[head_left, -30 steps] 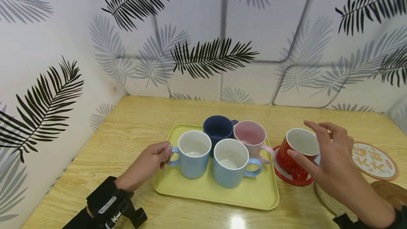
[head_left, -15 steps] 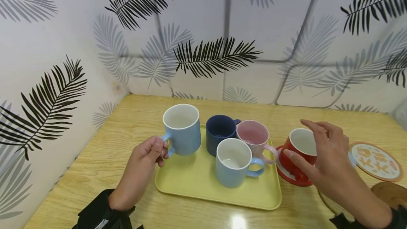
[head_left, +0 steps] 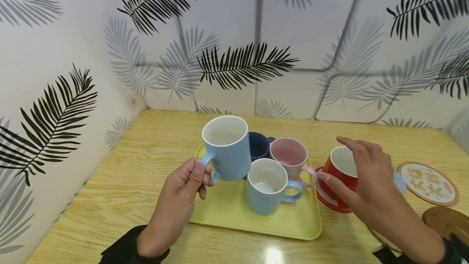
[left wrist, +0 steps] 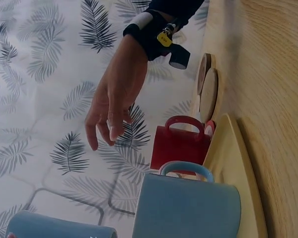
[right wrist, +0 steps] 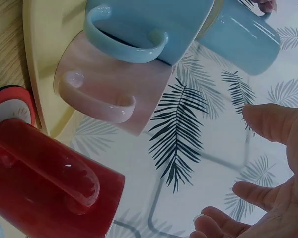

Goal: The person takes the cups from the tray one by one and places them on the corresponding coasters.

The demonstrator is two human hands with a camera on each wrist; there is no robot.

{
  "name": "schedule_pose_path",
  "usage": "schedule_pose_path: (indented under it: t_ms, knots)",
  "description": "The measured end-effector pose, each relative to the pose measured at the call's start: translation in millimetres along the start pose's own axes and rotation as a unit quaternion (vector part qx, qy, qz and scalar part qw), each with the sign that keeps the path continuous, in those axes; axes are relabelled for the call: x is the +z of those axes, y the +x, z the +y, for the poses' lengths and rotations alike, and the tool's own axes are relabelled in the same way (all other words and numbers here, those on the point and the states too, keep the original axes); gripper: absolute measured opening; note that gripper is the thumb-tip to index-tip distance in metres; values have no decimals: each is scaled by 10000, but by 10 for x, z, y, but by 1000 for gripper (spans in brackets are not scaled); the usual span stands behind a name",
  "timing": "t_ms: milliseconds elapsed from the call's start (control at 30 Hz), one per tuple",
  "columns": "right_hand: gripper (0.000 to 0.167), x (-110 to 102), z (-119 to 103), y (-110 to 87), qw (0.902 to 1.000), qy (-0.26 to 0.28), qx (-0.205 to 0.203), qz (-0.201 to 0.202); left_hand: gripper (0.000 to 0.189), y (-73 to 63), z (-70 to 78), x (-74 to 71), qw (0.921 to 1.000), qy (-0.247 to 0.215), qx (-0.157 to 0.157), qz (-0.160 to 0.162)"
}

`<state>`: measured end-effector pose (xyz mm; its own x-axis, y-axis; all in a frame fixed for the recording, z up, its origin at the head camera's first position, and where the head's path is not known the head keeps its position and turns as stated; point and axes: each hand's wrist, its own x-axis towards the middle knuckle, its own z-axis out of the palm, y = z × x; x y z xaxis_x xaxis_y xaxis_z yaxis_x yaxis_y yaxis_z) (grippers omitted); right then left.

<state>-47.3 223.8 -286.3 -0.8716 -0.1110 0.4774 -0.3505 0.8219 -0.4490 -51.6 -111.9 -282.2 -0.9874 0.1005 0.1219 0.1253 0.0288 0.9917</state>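
Observation:
My left hand (head_left: 181, 192) holds a light blue mug (head_left: 229, 158) by its handle, raised above the left part of a yellow tray (head_left: 220, 213). On the tray stand a second light blue mug (head_left: 265, 194), a pink mug (head_left: 291, 154) and a navy mug (head_left: 258, 146), which the raised mug partly hides. Right of the tray, a red mug (head_left: 336, 176) sits on a red-rimmed coaster (head_left: 329, 202). My right hand (head_left: 373, 182) hovers by the red mug with fingers spread and nothing in them. In the right wrist view, the red mug (right wrist: 54, 183) and its handle are apart from that hand.
Farther right lies a round coaster with orange lettering (head_left: 428, 183). A brown round piece (head_left: 447, 219) is near the right edge, and a pale blue item (head_left: 399, 182) shows partly behind my right hand. A patterned wall (head_left: 234, 31) closes off the table's back.
My left hand has lifted the light blue mug off the tray, then carried it to the right in front of the navy mug. My right hand has shifted slightly left.

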Motion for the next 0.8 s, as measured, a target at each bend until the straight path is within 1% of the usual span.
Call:
schedule_pose_path:
  t_ms: [100,200,433,567,700,800]
  knots:
    - [79,-7,-22,-5,10000,-27,13,-64,31,-13,16,47,9999,-9,145,-49]
    - [78,-14,-26,-11,9999,-35,71,-70,31,-27,26,66,9998,43,200,-39]
    - [78,-3,5,-28,9998,-50,173,-74,30,-28,14,41,9994,268,226,7]
    - [76,14,20,-35,9996,-43,238,-127,29,-7,-25,-40,9987,479,132,142]
    - [71,36,34,-44,9997,18,190,-144,29,9,-116,-152,9975,629,-123,305]
    - [68,48,35,-43,9998,37,100,-183,29,13,-198,-204,9968,617,-355,377]
